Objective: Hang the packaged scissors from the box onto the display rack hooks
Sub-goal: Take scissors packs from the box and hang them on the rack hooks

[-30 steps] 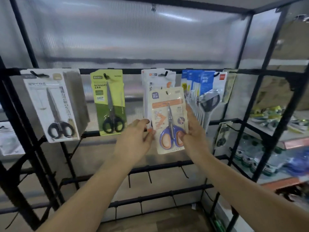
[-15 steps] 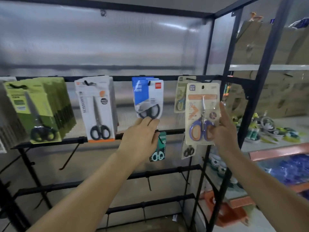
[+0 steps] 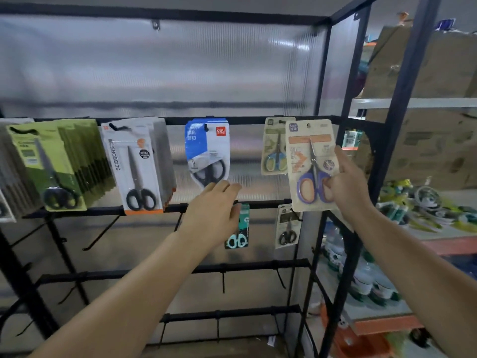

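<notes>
Head view: purple-handled scissors pack (image 3: 311,165) pinched by right hand (image 3: 347,187); left hand (image 3: 213,215) relaxed, empty; "SCISSORS" pack (image 3: 134,167) at 9 o'clock.

head view, facing rack (image 3: 232,120), close

Colours on the black display rack (image 3: 232,121)

The held scissors pack (image 3: 311,164) is beige with an orange band, its scissors purple with orange inside the handles — other packs are green (image 3: 46,161), white with an orange bottom edge (image 3: 134,164), blue and white with a red logo (image 3: 206,148), and teal (image 3: 241,236).
</notes>
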